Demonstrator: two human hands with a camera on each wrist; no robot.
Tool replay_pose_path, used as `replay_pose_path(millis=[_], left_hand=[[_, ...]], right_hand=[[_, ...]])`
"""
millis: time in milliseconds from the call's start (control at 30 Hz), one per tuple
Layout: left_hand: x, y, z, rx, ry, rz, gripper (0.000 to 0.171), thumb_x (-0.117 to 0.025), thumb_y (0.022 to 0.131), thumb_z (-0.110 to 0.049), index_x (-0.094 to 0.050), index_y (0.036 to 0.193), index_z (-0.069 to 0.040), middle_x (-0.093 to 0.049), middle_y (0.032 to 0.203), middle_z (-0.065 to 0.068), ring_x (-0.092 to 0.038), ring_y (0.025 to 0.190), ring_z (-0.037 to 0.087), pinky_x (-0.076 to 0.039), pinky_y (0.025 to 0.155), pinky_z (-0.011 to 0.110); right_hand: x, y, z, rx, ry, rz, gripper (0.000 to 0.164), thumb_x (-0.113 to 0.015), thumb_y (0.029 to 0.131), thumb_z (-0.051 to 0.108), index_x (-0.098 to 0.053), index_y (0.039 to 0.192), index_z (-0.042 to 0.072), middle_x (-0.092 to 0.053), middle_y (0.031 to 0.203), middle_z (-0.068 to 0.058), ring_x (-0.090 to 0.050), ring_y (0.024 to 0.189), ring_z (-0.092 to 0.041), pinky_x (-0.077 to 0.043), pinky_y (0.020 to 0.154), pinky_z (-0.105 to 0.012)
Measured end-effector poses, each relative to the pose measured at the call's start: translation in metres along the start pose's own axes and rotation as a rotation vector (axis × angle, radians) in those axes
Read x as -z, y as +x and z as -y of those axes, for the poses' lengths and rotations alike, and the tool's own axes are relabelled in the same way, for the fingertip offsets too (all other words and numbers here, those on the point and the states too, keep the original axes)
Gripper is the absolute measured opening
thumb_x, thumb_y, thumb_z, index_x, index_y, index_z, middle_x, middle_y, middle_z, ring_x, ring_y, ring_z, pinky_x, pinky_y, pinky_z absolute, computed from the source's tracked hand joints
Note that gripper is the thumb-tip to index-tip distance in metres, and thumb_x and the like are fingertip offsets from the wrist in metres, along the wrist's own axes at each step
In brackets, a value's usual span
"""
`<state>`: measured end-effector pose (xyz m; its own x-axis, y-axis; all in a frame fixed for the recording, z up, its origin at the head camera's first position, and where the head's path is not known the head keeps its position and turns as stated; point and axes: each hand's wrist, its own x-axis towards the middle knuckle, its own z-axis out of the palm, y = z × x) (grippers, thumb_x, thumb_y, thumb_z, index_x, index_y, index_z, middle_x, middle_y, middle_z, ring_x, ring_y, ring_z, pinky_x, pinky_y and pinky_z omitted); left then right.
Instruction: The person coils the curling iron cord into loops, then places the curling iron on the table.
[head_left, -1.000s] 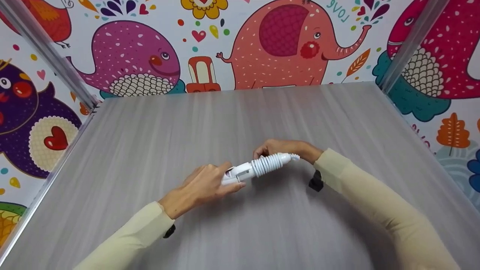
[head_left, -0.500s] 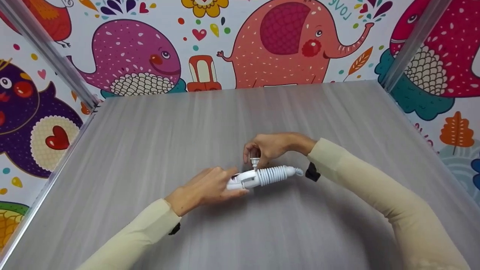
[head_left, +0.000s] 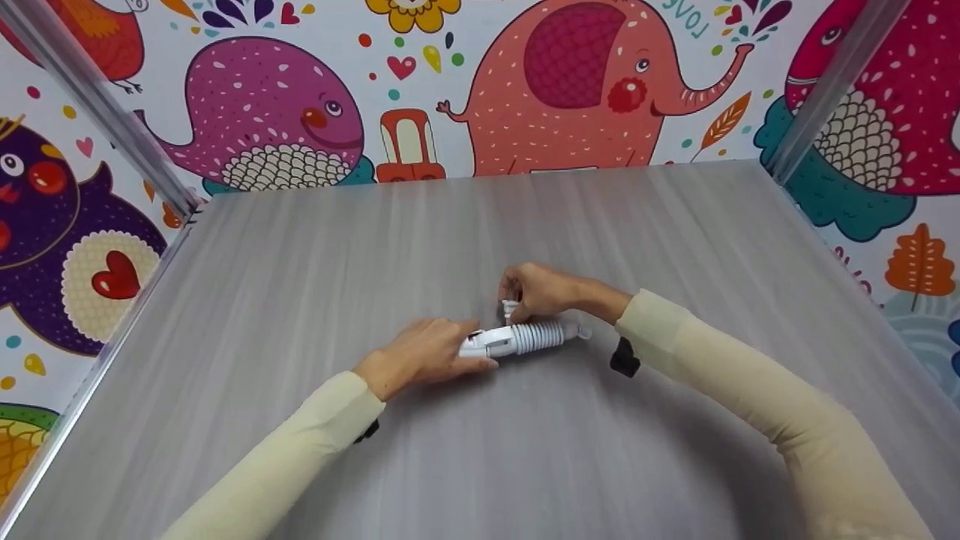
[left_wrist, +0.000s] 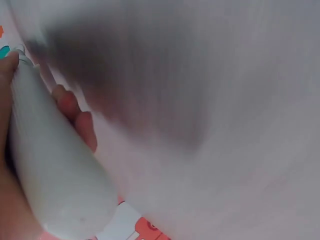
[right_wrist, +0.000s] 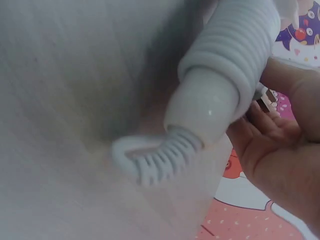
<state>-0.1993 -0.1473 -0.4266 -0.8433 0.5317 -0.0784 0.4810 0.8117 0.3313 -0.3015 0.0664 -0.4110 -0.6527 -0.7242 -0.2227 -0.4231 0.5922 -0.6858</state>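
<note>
In the head view my left hand (head_left: 420, 349) grips a white handheld appliance (head_left: 487, 343) by its smooth end, thumb along the near side. The left wrist view shows that end as a smooth, rounded white body (left_wrist: 60, 160) with fingers curled round it. White cord (head_left: 540, 335) is wound in tight coils round the other end, where a ribbed cord sleeve (right_wrist: 165, 155) bends out in the right wrist view. My right hand (head_left: 544, 289), just behind the coils, pinches a small white plug-like piece (head_left: 510, 309). Its fingertips are partly hidden behind the coils in the right wrist view.
A grey wood-grain table (head_left: 337, 247) lies under both hands. Its far edge meets a wall (head_left: 412, 82) printed with cartoon animals. Metal posts (head_left: 840, 90) stand at the back corners. Dark straps hang under both sleeve cuffs (head_left: 652, 322).
My right hand has risen from behind the coils, and the white plug-like piece now shows beneath its fingers. My left hand has moved right and slightly away, still gripping the appliance.
</note>
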Motion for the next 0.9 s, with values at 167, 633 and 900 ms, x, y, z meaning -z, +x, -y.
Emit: replay_pose_path(millis=[167,633,900], left_hand=[[-0.001,0.01,0.004,0.018,-0.018,0.017,0.046,-0.065,0.09,-0.057,-0.057,0.097,-0.013,-0.048,0.072,-0.004,-0.045,0.063,0.016,-0.034,0.057,0.032],[-0.005,0.026,0.004,0.043,0.162,-0.055,0.062,-0.065,0.089,-0.059,-0.065,0.111,-0.002,-0.06,0.104,0.021,-0.06,0.094,0.034,-0.049,0.084,0.055],[-0.007,0.032,0.001,0.071,0.182,-0.067,0.063,-0.064,0.09,-0.059,-0.064,0.11,0.0,-0.063,0.102,0.023,-0.063,0.092,0.036,-0.052,0.081,0.054]], right_hand=[[-0.001,-0.001,-0.007,-0.074,0.104,-0.088,0.026,-0.08,0.078,0.0,-0.07,0.103,0.001,-0.068,0.085,-0.003,-0.057,0.076,-0.008,-0.046,0.069,-0.02],[-0.008,-0.004,-0.006,-0.137,0.171,-0.234,0.035,-0.075,0.086,0.003,-0.07,0.121,0.004,-0.07,0.121,-0.018,-0.064,0.113,-0.029,-0.052,0.095,-0.038],[-0.01,0.0,-0.009,-0.212,0.208,-0.268,0.048,-0.073,0.088,0.004,-0.062,0.134,0.004,-0.066,0.128,-0.02,-0.061,0.119,-0.03,-0.047,0.102,-0.04]])
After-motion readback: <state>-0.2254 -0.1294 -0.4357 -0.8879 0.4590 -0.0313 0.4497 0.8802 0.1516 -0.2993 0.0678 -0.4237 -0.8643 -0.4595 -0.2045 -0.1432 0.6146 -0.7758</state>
